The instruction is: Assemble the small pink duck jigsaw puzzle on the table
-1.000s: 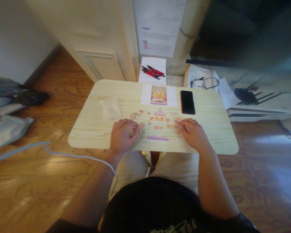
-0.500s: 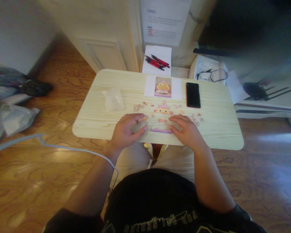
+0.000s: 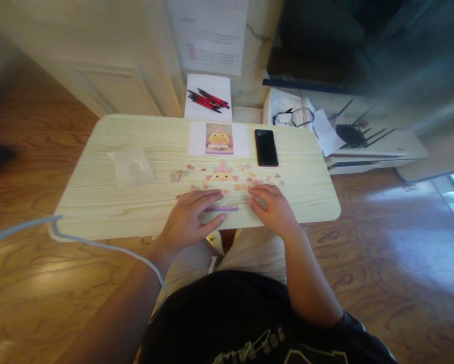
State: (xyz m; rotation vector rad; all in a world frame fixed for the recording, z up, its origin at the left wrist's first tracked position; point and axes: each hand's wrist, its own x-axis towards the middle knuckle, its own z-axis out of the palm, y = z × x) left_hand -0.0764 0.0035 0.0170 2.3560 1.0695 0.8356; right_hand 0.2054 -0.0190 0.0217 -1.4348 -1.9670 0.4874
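Note:
A partly joined jigsaw puzzle (image 3: 221, 177) of a yellow cartoon figure in a pink hat lies on the small table. Below its face is a separate purple strip of joined pieces (image 3: 227, 208). My left hand (image 3: 191, 215) reaches over the strip's left part, thumb apart from the fingers, its fingertips close to pieces under the face. To the right of the puzzle, my right hand (image 3: 272, 208) rests at some loose pieces (image 3: 263, 181), fingers bent and thumb apart. No piece can be made out in either hand. More loose pieces (image 3: 177, 175) lie to the left.
A printed reference picture (image 3: 219, 139) lies behind the puzzle, with a black phone (image 3: 266, 147) to its right. On the table's left is a clear plastic bag (image 3: 132, 167). Red pens (image 3: 209, 100) lie on paper beyond the table. A pale cable (image 3: 109, 245) crosses my left forearm.
The view has turned to the right. My left hand has moved right, over the puzzle's lower area. My right hand has shifted slightly right, away from the purple strip.

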